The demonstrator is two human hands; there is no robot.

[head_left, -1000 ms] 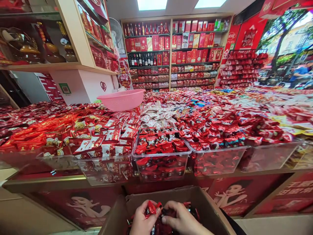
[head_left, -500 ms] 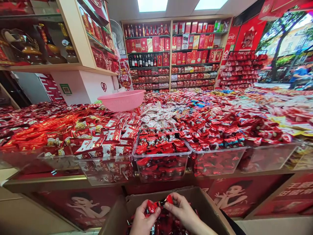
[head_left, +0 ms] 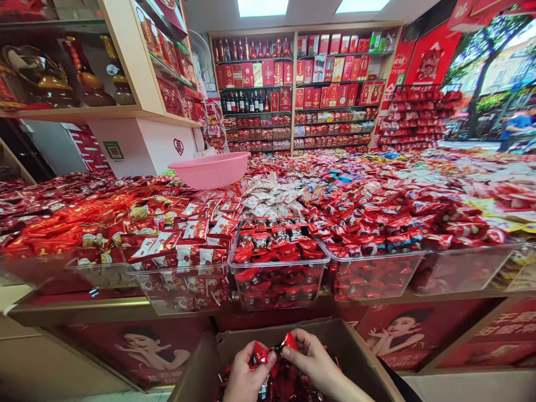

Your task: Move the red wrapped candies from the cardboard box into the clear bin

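Observation:
Above an open cardboard box point(head_left: 237, 336), my left hand point(head_left: 247, 373) has its thumb and fingers closed on a red wrapped candy point(head_left: 260, 353). Beside it, my right hand point(head_left: 312, 360) pinches a shiny red wrapped candy point(head_left: 288, 341) between thumb and forefinger. The two pieces are close together, with dark wrapper between them; whether they are separate cannot be made out. More red and black wrapped candies point(head_left: 288, 385) lie in the box below my hands, partly covered by them.
Past the box, a clear plastic bin point(head_left: 280, 268) of red candies stands at the counter's front edge, with several similar bins either side. A pink plastic basket point(head_left: 211, 169) rests on the candy piles. Shelves of bottles and red boxes point(head_left: 255, 75) line the back wall.
The camera view has shifted very slightly. Both hands keep their pinch on the red candies in nearly the same place above the box.

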